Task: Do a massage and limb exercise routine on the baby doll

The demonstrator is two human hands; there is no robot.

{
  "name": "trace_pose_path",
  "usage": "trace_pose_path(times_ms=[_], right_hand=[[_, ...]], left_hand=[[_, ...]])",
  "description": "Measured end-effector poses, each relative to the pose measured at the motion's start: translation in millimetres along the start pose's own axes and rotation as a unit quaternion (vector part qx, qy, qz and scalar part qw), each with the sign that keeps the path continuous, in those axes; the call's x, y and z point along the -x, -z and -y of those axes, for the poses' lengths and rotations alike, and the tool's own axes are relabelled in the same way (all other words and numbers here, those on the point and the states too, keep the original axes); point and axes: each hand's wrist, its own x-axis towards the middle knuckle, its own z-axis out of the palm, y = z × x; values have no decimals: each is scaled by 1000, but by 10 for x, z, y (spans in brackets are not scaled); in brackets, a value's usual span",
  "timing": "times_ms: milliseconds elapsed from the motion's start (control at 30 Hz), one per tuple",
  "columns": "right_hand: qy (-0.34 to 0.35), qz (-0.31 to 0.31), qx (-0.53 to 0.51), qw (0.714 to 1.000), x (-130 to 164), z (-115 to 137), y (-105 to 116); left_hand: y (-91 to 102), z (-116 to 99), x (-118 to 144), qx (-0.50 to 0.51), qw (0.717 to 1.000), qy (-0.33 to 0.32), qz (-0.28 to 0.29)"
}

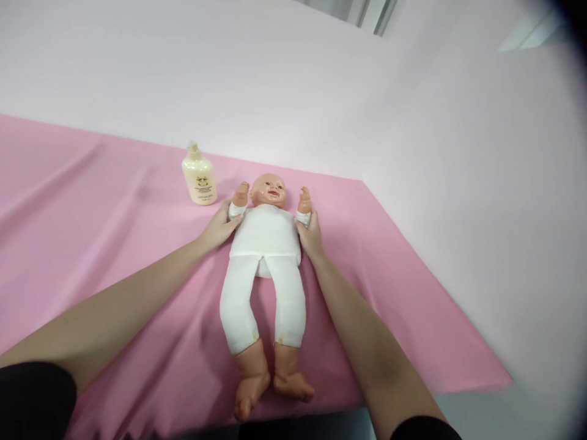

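— So what lies on the pink sheet?

— A baby doll, flat on its back in a white bodysuit and white leggings, head toward the pale wall, bare feet toward the near edge of the surface. Its small arms are raised on either side of its head.

— And the person's hands?

— Both reach in from the near edge, one to each side of the doll's chest. The left hand rests against the doll's side just under the raised arm, fingers curled loosely round the white cuff. The right hand presses against the opposite side, fingers closed lightly on the other cuff and the edge of the torso.

— Anything beside the doll?

— A cream lotion bottle stands upright on the sheet, near the doll's head and just beyond the left hand, not touching either. The label print is too small to read.

— The sheet itself?

— Creased, with folds running along its length.
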Motion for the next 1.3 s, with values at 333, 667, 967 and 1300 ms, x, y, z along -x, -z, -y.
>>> trace_pose_path(times_ms=[333, 667, 967, 1300], right_hand=[[5, 7, 4, 1000, 0, -4, 4], [13, 0, 1, 1000, 3, -27, -5], [6, 5, 4, 1000, 6, -27, -3], [4, -1, 2, 1000, -3, -9, 2]], left_hand=[[3, -28, 2, -4, 1000, -5, 1], [13, -35, -1, -14, 1000, -4, 4], [10, -34, 0, -5, 1000, -6, 1], [8, -50, 0, -10, 1000, 1, 5]])
